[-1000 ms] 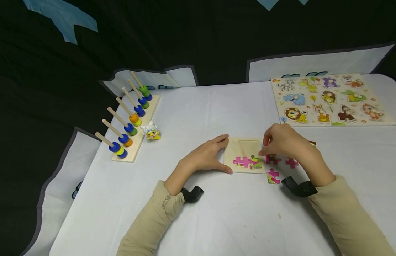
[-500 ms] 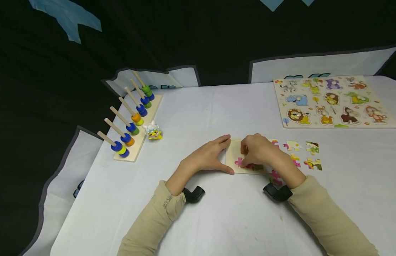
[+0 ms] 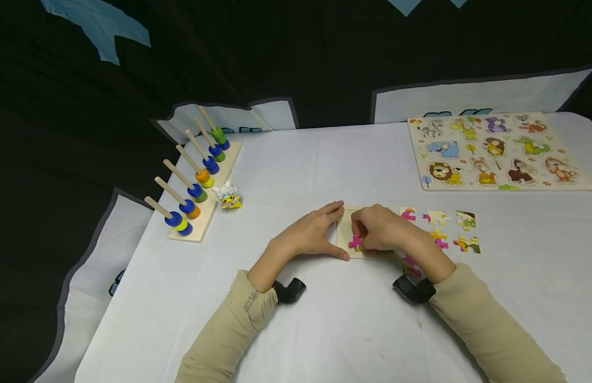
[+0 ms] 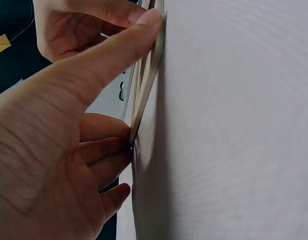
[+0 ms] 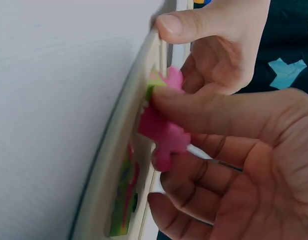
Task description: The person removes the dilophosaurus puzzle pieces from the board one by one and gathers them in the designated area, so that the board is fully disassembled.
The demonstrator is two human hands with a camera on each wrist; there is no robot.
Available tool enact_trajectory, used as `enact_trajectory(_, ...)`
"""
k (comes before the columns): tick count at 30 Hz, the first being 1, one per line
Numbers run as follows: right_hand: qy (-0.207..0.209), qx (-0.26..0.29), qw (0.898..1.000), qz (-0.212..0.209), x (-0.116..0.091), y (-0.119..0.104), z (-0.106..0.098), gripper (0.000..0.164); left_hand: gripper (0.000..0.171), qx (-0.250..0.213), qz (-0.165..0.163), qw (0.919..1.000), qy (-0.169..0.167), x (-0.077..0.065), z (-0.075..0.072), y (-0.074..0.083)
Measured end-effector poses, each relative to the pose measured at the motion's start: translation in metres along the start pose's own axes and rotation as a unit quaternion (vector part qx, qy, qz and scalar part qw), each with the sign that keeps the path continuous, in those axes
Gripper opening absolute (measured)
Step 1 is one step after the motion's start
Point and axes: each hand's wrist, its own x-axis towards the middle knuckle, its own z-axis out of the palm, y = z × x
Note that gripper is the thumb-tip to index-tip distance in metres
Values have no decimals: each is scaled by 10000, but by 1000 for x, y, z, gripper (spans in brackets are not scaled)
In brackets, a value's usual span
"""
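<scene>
A small wooden puzzle tray (image 3: 344, 227) lies on the white table. My left hand (image 3: 313, 234) rests along its left edge, thumb at the near corner and straight fingers toward the far corner. Over the tray, my right hand (image 3: 383, 227) pinches a pink puzzle piece (image 5: 162, 132) between thumb and fingers. In the right wrist view this piece stands tilted against the tray's face. A green and pink puzzle piece (image 5: 122, 202) lies flat in the tray beside it. From the head view, the right hand hides most of both pieces.
Several loose puzzle pieces (image 3: 436, 217) lie right of the tray, one partly under the right wrist. An animal puzzle board (image 3: 505, 181) is at the back right. On the left stand a peg rack with coloured rings (image 3: 210, 213) and a small sheep-like figurine (image 3: 227, 196).
My right hand has moved left from the tray's right edge onto the pink piece and now pinches it. The left hand has stayed at the tray's edge.
</scene>
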Motion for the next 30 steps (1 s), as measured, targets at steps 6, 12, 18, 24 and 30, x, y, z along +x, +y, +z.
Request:
enact_trajectory(6, 80, 54, 9997, -203, 1, 0, 3, 17, 104, -9, 49, 10000, 5, 0, 0, -1)
enact_trajectory(12, -32, 186, 9996, -231, 0, 2, 2, 15, 104, 2, 64, 10000, 21, 0, 0, -1)
enact_trajectory(18, -100, 228, 9986, -467, 0, 5, 2, 17, 104, -22, 90, 10000, 26, 1, 0, -1)
enact_trajectory(24, -132, 236, 9975, -647, -1, 8, 2, 12, 104, -27, 105, 9999, 23, 1, 0, -1)
enact_trajectory(30, -14, 178, 9952, -966, -1, 12, 2, 16, 105, 45, 86, 10000, 19, 1, 0, -2)
